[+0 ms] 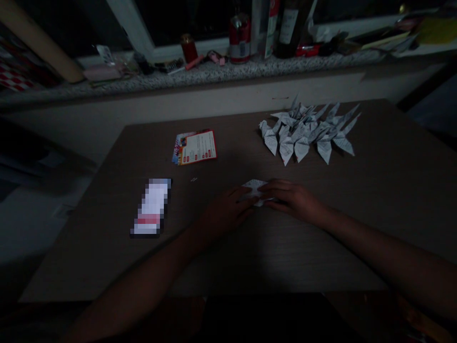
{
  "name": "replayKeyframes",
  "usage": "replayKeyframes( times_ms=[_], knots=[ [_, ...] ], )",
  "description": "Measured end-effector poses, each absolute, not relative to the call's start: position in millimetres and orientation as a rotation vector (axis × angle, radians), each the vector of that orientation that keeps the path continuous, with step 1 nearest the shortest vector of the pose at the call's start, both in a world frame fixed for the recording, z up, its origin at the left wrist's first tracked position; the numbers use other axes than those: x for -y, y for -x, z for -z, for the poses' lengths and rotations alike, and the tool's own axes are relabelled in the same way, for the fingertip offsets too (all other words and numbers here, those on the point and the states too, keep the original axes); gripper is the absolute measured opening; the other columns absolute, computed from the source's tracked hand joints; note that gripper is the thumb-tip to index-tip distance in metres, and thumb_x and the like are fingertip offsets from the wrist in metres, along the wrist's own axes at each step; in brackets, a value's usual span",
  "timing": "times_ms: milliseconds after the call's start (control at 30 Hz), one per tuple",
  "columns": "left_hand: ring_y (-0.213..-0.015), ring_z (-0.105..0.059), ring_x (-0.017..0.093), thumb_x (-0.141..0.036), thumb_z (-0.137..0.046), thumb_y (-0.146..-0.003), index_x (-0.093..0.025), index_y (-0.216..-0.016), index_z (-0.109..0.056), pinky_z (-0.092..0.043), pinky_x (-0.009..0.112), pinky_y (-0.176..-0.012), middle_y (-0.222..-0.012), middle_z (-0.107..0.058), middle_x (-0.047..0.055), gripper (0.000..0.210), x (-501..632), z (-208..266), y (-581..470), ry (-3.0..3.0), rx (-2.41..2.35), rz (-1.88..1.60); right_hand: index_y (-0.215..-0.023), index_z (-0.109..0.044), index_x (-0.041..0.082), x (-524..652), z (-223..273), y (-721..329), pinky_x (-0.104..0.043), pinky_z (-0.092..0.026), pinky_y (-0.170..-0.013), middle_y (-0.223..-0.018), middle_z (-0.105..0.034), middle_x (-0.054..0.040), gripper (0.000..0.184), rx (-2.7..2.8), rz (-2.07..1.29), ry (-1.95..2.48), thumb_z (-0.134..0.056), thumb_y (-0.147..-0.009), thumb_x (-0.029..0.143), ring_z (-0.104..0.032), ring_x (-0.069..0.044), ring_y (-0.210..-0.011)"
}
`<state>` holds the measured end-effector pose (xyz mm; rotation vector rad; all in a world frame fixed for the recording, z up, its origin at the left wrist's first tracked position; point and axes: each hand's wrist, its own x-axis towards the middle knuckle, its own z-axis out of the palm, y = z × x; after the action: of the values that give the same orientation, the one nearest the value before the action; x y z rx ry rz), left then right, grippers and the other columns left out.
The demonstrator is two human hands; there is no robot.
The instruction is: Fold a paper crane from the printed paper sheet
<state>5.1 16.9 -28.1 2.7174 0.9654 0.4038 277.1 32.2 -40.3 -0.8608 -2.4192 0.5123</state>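
Head view: left hand [225,208] and right hand [295,198] lie over the printed paper [254,184] on the worktop [285,257], fingers slightly parted, pinch not discernible, presumably steadying it, with paper birds [303,146] grouped beyond, likely for working room.

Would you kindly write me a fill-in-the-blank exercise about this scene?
The phone lies to the ____ of the small paper the left hand and right hand touch.
Of the phone and printed card, the ____ is nearer the windowsill.
The paper birds are to the ____ of the printed card.
Missing words: left; printed card; right.
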Motion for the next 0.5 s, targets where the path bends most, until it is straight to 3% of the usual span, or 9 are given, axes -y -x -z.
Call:
replayKeyframes(
  times_ms=[500],
  knots=[
    [-0.136, -0.055, 0.028, -0.036, -0.053, -0.105, -0.028, -0.136, -0.066, -0.049, 0.049, -0.112, -0.148, -0.056, 0.010, 0.034, -17.4, 27.9, -8.5, -2.725, -0.984, -0.400, -0.111, -0.076, 0.024, -31.1, 38.4, -275.5, -0.045, -0.059, -0.096, -0.122, -0.076, -0.0102, 0.018, 2.409, -0.495, 0.850, -0.063, -0.100, 0.026, -0.071, -0.026, -0.114]
  ],
)
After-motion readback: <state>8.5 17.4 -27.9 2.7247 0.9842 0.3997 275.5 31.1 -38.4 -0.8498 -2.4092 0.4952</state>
